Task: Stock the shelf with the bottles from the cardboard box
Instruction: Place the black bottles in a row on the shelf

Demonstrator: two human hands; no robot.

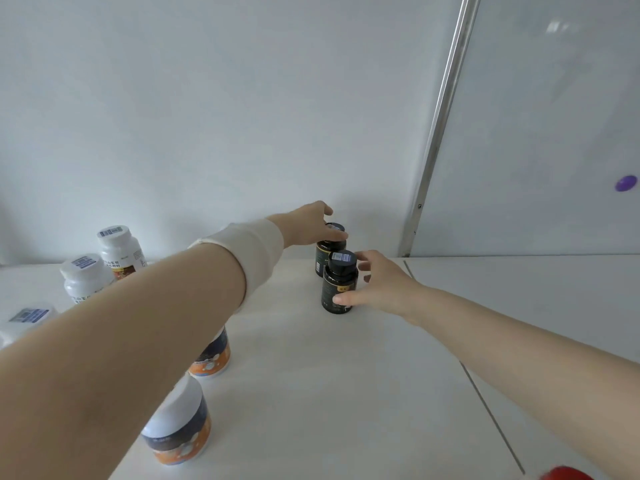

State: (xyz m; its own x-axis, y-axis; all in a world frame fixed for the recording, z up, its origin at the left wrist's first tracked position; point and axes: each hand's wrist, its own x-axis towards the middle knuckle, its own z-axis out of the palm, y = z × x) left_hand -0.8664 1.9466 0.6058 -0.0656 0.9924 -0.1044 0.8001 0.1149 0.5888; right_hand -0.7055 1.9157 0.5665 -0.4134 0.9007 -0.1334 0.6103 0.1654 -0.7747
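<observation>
Two dark bottles with black caps stand upright on the white shelf point(346, 375), one behind the other, near the back wall. My left hand point(308, 225) reaches over the rear dark bottle point(327, 251) and grips its cap from above. My right hand point(377, 289) holds the front dark bottle point(337, 285) from the right side, thumb across its lower body and fingers behind it. The cardboard box is out of view.
White bottles point(117, 251) with barcode lids stand at the left. Two orange-and-dark tubs point(180, 434) with white lids stand at the front left, partly under my left forearm. A metal upright point(436, 140) borders the shelf at the right. A red object point(564, 474) shows at the bottom edge.
</observation>
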